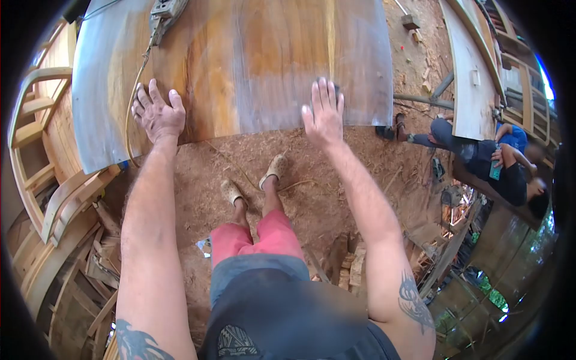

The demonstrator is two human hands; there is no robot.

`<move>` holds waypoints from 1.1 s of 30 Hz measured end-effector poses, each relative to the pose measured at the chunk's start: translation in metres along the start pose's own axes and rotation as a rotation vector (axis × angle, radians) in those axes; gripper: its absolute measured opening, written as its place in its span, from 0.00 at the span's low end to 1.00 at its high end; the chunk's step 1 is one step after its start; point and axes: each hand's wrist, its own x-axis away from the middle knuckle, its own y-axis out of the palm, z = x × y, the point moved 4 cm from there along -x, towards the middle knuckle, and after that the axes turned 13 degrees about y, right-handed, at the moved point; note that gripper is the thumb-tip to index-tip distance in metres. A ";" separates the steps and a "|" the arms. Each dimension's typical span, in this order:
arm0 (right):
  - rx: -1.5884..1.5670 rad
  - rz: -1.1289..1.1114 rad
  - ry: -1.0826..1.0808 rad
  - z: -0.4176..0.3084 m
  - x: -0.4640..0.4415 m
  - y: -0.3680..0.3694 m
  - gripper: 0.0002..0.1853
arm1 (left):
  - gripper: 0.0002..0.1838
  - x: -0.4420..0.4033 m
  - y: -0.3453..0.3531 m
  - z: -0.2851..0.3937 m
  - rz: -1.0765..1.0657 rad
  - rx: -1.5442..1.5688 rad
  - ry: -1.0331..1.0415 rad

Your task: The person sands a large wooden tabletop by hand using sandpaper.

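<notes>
Fingers fan apart on the left hand (159, 117), which looks laid flat near the close edge of the broad wooden board (270, 66), with the wrist reaching in over that edge. On the right hand (326, 120), as the head view has it from where I stand, the fingers are straight and only slightly parted, the thumb out to the side, and a dark pad (336, 89) peeps from under and beside them. Most of that pad is hidden, so I can't tell whether they grip it or simply press it down. To do this rubbing well, I'd say, keep the palm level and the pressure even, follow the streaks of grain running away from the body, and don't let the pad tip over the near edge and round it off. Let the left hand brace, kept out of the stroke. I'd mind the cord (128, 114), too: it trails just beside the left fingertips, from the power tool (165, 17) lying farther up the board. As for the board, it lies under both sets of fingers and stretches well beyond their tips, with whitish haze showing around the right ones.
</notes>
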 end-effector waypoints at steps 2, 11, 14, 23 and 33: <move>-0.029 -0.015 0.029 -0.004 -0.005 -0.001 0.41 | 0.37 0.002 -0.001 0.000 0.014 0.000 0.011; -0.021 -0.016 -0.011 0.005 0.035 0.003 0.41 | 0.37 0.002 -0.001 0.001 0.018 0.008 0.022; -0.031 -0.004 0.017 -0.004 -0.006 0.001 0.41 | 0.37 0.004 -0.003 -0.001 0.024 0.015 0.015; -0.032 -0.025 -0.012 0.009 0.041 0.001 0.41 | 0.38 0.002 -0.001 0.001 -0.051 -0.002 -0.018; 0.003 -0.048 0.012 0.015 0.060 -0.002 0.41 | 0.38 0.002 -0.001 -0.003 -0.015 0.021 -0.018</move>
